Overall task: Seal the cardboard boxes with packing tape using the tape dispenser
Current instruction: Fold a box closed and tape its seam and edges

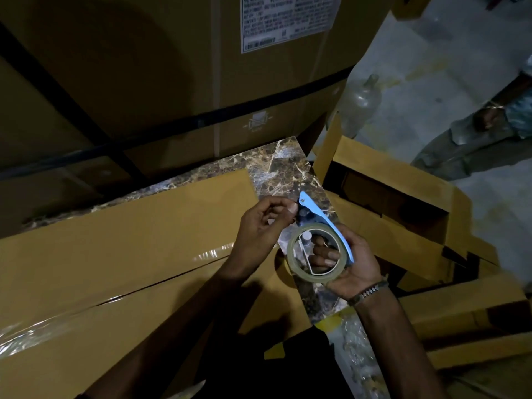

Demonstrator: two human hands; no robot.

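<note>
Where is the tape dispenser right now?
Head view, centre-right: the blue tape dispenser is in the right hand, above the marble slab; the left hand pinches at its front.

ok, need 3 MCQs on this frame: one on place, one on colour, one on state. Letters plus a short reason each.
1. Where is the roll of beige packing tape?
A. on the floor
B. on the dispenser in the right hand
C. on the white label

2. What colour is the plastic tape dispenser frame?
A. light blue
B. red
C. black

3. What is the left hand doing?
A. lying flat on the long brown cardboard box
B. hanging idle
C. pinching at the dispenser's head end

Answers:
1 B: the right hand's fingers pass through the roll's core.
2 A: the blue arm shows above and beside the roll.
3 C: thumb and fingertips meet at the dispenser's head; the tape end itself is too small to make out.
</note>
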